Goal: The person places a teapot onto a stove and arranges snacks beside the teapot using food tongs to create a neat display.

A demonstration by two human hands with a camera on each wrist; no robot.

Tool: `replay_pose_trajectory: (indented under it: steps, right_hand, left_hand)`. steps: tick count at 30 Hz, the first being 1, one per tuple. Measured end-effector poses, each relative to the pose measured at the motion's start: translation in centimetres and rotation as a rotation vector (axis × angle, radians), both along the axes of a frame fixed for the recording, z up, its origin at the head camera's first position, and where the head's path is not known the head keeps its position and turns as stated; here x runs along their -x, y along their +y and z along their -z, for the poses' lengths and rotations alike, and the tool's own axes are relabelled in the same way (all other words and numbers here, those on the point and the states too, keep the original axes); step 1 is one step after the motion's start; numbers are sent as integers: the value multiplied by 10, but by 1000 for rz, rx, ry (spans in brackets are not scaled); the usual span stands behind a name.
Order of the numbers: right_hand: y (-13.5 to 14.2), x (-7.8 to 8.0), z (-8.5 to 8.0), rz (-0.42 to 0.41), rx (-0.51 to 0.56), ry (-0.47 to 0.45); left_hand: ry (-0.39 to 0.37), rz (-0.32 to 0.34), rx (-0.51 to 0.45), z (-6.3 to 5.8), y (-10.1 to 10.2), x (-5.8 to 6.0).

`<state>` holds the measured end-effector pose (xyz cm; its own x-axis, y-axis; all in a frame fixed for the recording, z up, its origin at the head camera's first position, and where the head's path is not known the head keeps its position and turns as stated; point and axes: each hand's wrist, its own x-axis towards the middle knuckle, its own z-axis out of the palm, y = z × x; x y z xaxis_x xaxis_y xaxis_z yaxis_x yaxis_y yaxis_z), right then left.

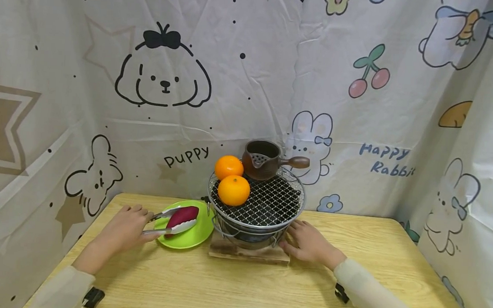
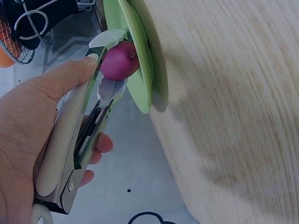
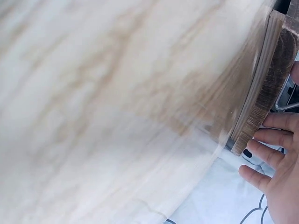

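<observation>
My left hand [image 1: 127, 227] grips a pair of metal tongs [image 2: 70, 121] with pale tips. Between those tips lies a purple-red sweet potato [image 1: 183, 217], over the green plate [image 1: 202, 231]; it appears to touch the plate in the left wrist view. To the right, a round wire-mesh grill [image 1: 275, 204] stands on a wooden board [image 1: 245, 254]. My right hand [image 1: 310, 243] is at the board's right end, fingers extended, and the right wrist view shows its fingertips [image 3: 261, 133] against the board's edge. The grill hides part of those fingers in the head view.
Two oranges [image 1: 234, 190] sit at the left of the mesh. A brown side-handled pot [image 1: 260, 166] rests at its back, handle pointing right. The wooden table [image 1: 160, 284] meets a printed cloth backdrop [image 1: 241, 88] behind and at both sides.
</observation>
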<state>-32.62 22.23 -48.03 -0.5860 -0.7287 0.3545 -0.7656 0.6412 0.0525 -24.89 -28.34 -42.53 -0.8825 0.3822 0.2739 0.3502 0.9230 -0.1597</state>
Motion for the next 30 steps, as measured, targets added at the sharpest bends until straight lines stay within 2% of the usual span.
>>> replay_pose_trajectory:
  steps: [6, 20, 30]
  right_hand:
    - [-1, 0, -3, -16, -13, 40]
    - [-2, -1, 0, -38, 5, 66]
    - [-2, 0, 0, -14, -8, 42]
  left_hand:
    - [1, -4, 6, -1, 1, 0]
    - [15, 19, -10, 1, 1, 1]
    - [38, 19, -13, -5, 0, 1]
